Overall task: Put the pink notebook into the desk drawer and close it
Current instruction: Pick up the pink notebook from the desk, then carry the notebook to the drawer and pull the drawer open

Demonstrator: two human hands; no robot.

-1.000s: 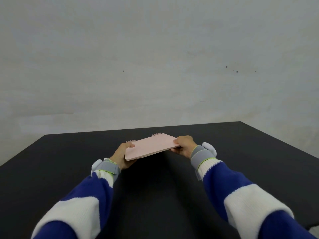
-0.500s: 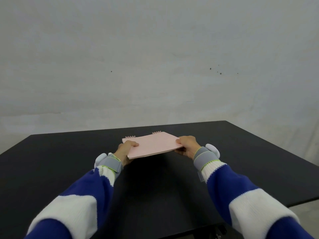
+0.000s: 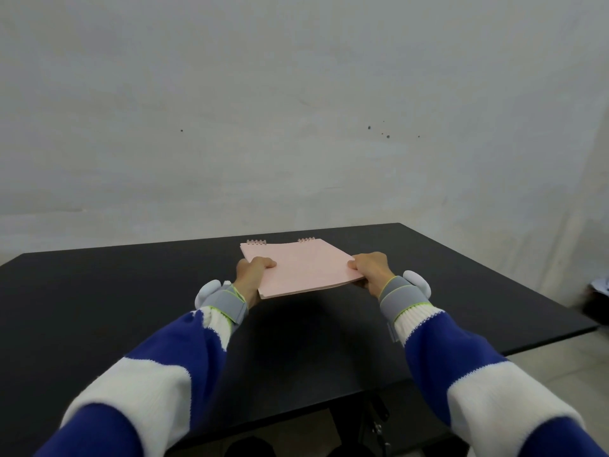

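The pink notebook (image 3: 304, 267), spiral-bound along its far edge, is held level above the black desk (image 3: 99, 308). My left hand (image 3: 252, 275) grips its left edge with the thumb on top. Its right edge is gripped the same way by my right hand (image 3: 370, 270). Both wrists wear grey straps with white devices. No drawer is in sight; the desk's front edge runs across the bottom of the view.
A pale wall rises behind the desk. Below the desk's front edge I see a dark metal leg or frame (image 3: 375, 423) and light floor. A dark object (image 3: 598, 301) sits on the floor at the far right.
The notebook has come nearer to me and risen to a flatter, level pose. The view has pulled back, so the desk's front and right edges now show.
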